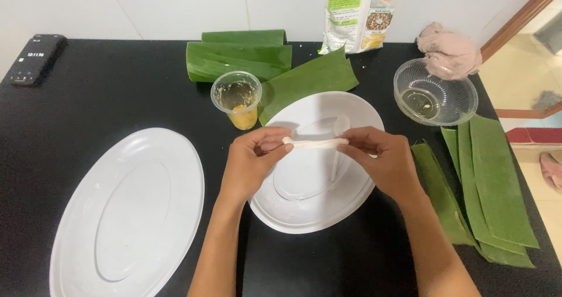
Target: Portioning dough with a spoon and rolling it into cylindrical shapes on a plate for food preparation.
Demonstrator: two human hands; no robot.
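desk: black top, carries everything, fills pretty much the whole view
big oval plate: white, sits at the front left of the desk, nothing on it
leaf strips: pile of long green banana-leaf pieces fanned out along the right edge
round plate: white, middle of the desk, right under both hands, with a white plastic spoon lying on it toward the far side
rolled leaves: 2 green rolls at the back edge, plus 1 flat leaf piece leaning onto the round plate's far rim
bag: printed packet standing against the wall at the back
clear bowl: back right corner area, a bit of yellowish liquid in the bottom
pink cloth: bunched up just behind the bowl
left hand: fingers pinched on the left end of the dough strip
right hand: fingers pinched on the right end of it
plastic cup: clear, some yellow filling at the bottom, just beyond the left hand
phone: dark, back left corner, screen lit
dough strip: thin white piece, stretched level between the 2 hands, held up over the round plate and not touching it
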